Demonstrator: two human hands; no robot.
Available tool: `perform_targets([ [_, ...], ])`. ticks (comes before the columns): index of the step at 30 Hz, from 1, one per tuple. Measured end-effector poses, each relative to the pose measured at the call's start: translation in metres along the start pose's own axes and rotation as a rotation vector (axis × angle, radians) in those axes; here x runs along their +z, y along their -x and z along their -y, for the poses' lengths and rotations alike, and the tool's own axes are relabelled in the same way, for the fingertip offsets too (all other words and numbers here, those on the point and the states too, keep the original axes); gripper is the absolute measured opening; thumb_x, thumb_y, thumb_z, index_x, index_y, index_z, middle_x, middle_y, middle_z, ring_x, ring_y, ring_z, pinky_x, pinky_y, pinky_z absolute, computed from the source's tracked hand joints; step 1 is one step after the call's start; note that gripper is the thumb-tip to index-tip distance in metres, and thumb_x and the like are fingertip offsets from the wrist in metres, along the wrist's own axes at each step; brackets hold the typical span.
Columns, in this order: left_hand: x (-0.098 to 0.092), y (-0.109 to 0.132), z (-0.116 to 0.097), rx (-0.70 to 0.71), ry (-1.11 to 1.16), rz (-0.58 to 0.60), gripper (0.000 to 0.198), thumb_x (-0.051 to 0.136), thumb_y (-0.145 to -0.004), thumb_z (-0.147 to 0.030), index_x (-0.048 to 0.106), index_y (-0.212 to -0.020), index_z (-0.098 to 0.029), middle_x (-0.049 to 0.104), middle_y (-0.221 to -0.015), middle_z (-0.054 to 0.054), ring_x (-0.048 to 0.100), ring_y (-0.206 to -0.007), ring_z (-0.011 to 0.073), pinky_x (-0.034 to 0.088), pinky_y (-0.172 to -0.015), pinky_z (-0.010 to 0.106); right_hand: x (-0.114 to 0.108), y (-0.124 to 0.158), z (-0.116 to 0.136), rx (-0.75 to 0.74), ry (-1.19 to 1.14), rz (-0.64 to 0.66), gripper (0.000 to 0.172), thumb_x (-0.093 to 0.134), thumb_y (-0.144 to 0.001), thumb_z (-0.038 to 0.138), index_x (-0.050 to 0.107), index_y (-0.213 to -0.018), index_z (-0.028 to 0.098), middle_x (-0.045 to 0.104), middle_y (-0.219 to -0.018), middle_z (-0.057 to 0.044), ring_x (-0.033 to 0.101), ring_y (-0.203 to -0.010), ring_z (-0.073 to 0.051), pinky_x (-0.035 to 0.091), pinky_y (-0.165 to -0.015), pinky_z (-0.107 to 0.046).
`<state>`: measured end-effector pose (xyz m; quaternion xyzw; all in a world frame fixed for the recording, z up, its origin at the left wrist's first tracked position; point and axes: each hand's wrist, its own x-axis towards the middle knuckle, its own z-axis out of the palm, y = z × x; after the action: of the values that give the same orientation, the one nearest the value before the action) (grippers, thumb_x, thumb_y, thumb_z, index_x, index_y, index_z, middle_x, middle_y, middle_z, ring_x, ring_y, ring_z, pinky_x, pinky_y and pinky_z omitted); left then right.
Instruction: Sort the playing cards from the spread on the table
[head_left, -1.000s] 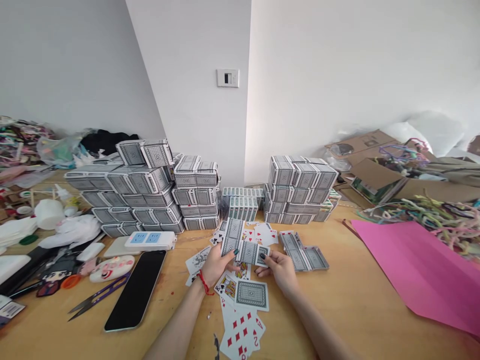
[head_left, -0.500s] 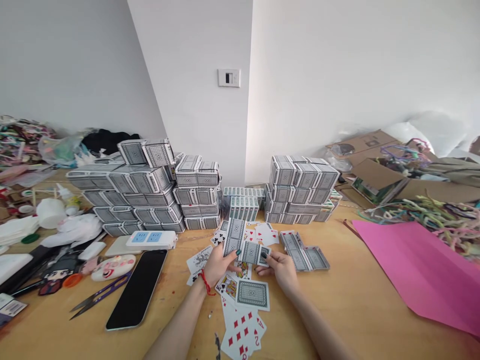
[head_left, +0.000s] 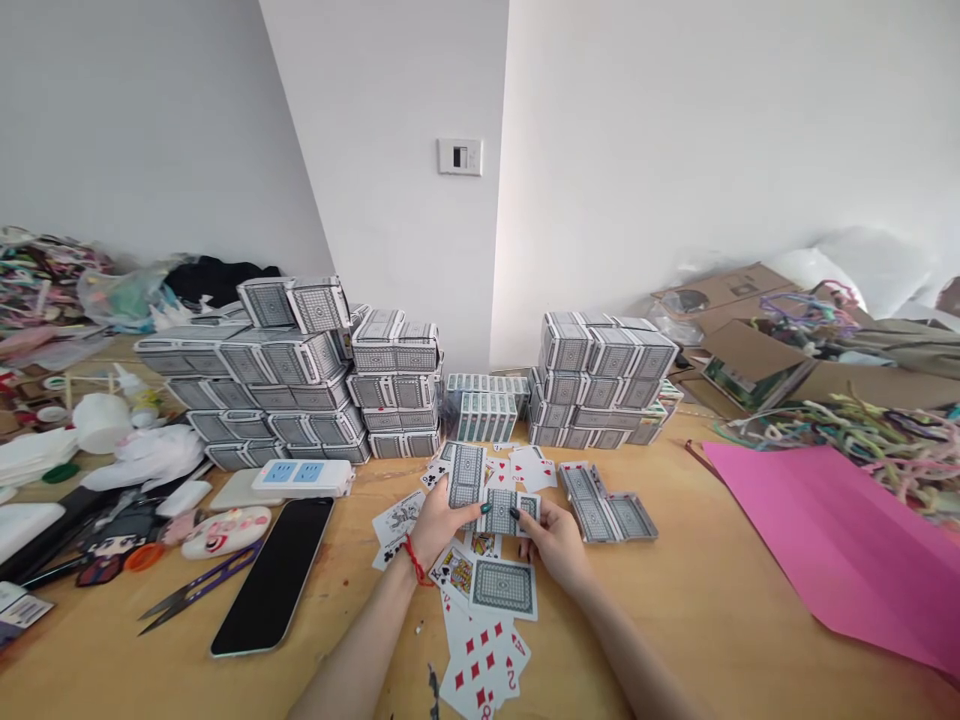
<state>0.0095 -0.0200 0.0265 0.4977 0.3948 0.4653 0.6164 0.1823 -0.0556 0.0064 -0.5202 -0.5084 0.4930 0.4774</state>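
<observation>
My left hand (head_left: 441, 522) is closed on the left part of a joined piece of playing cards (head_left: 466, 474), backs up in a grey pattern, its thumb lying across the corner. On the piece's right arm (head_left: 501, 511), my right hand (head_left: 553, 538) pinches the end between thumb and fingers. The piece has an L shape, held just above the table. Beneath and in front of it lie loose playing cards (head_left: 480, 660), several face up, and one face-down card (head_left: 504, 588). Another joined card piece (head_left: 606, 505) rests to the right of my right hand.
Stacked blocks of folded cards (head_left: 270, 370) stand at the back left, with more blocks (head_left: 604, 375) at the back right. Boxed decks (head_left: 487, 412) sit between them. Left are a phone (head_left: 274, 580), scissors (head_left: 199, 585) and a power strip (head_left: 304, 477); right, a pink sheet (head_left: 832, 550).
The card piece has tipped lower and closer to flat. My right thumb has shifted left along its right arm, and my left thumb has slid slightly right.
</observation>
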Motion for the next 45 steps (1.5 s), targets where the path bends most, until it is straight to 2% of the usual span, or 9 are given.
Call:
perform_targets([
  [3, 0.000, -0.002, 0.006, 0.002, -0.093, -0.085, 0.053, 0.071, -0.057, -0.024, 0.049, -0.105, -0.014, 0.062, -0.102, 0.012, 0.058, -0.093, 0.0248, 0.046, -0.080, 0.038, 0.001, 0.000, -0.002, 0.005, 0.019, 0.006, 0.030, 0.052, -0.072, 0.048, 0.044, -0.067, 0.019, 0.049, -0.036, 0.007, 0.044, -0.029, -0.010, 0.031, -0.031, -0.019],
  [6, 0.000, -0.003, 0.011, -0.020, -0.112, -0.110, 0.054, 0.071, -0.056, -0.025, 0.048, -0.105, -0.016, 0.062, -0.102, 0.012, 0.059, -0.091, 0.0245, 0.046, -0.078, 0.036, 0.001, -0.001, -0.004, 0.026, 0.024, 0.018, 0.031, 0.051, -0.072, 0.048, 0.043, -0.068, 0.019, 0.048, -0.036, 0.007, 0.044, -0.028, -0.011, 0.030, -0.030, -0.020],
  [10, 0.000, -0.002, 0.012, -0.005, -0.042, -0.094, 0.054, 0.071, -0.057, -0.022, 0.047, -0.105, -0.016, 0.061, -0.105, 0.011, 0.057, -0.095, 0.0236, 0.045, -0.081, 0.036, 0.003, -0.002, -0.007, 0.019, 0.038, 0.043, 0.031, 0.047, -0.074, 0.050, 0.041, -0.074, 0.020, 0.048, -0.038, 0.008, 0.043, -0.028, -0.010, 0.030, -0.030, -0.020],
  [16, 0.001, -0.001, 0.012, 0.005, 0.017, -0.067, 0.052, 0.069, -0.059, -0.022, 0.046, -0.105, -0.016, 0.062, -0.102, 0.010, 0.058, -0.093, 0.0224, 0.045, -0.081, 0.036, 0.007, 0.001, -0.005, 0.023, 0.013, 0.090, 0.030, 0.039, -0.078, 0.052, 0.034, -0.078, 0.022, 0.059, -0.058, 0.003, 0.045, -0.030, -0.009, 0.029, -0.028, -0.019],
  [27, -0.001, -0.002, 0.014, 0.048, -0.063, -0.039, 0.046, 0.066, -0.062, -0.024, 0.045, -0.102, -0.017, 0.062, -0.101, 0.009, 0.059, -0.091, 0.0208, 0.044, -0.081, 0.036, 0.008, 0.002, -0.006, -0.014, 0.065, 0.108, 0.028, 0.032, -0.082, 0.050, 0.029, -0.073, 0.023, 0.050, -0.051, 0.007, 0.042, -0.030, -0.007, 0.028, -0.028, -0.018],
  [36, -0.003, -0.002, 0.017, 0.040, -0.113, -0.077, 0.052, 0.067, -0.062, -0.025, 0.043, -0.107, -0.019, 0.059, -0.107, 0.009, 0.056, -0.097, 0.0205, 0.042, -0.084, 0.034, 0.008, 0.004, -0.006, -0.016, 0.092, 0.102, 0.029, 0.029, -0.082, 0.051, 0.029, -0.074, 0.023, 0.050, -0.052, 0.007, 0.042, -0.031, -0.007, 0.030, -0.030, -0.019],
  [45, 0.002, 0.000, 0.012, 0.078, -0.140, -0.068, 0.047, 0.065, -0.063, -0.026, 0.042, -0.103, -0.018, 0.059, -0.105, 0.008, 0.057, -0.094, 0.0199, 0.044, -0.083, 0.036, 0.008, 0.002, -0.010, -0.012, 0.109, 0.097, 0.031, 0.028, -0.081, 0.053, 0.030, -0.074, 0.023, 0.049, -0.051, 0.007, 0.042, -0.031, -0.008, 0.031, -0.030, -0.020],
])
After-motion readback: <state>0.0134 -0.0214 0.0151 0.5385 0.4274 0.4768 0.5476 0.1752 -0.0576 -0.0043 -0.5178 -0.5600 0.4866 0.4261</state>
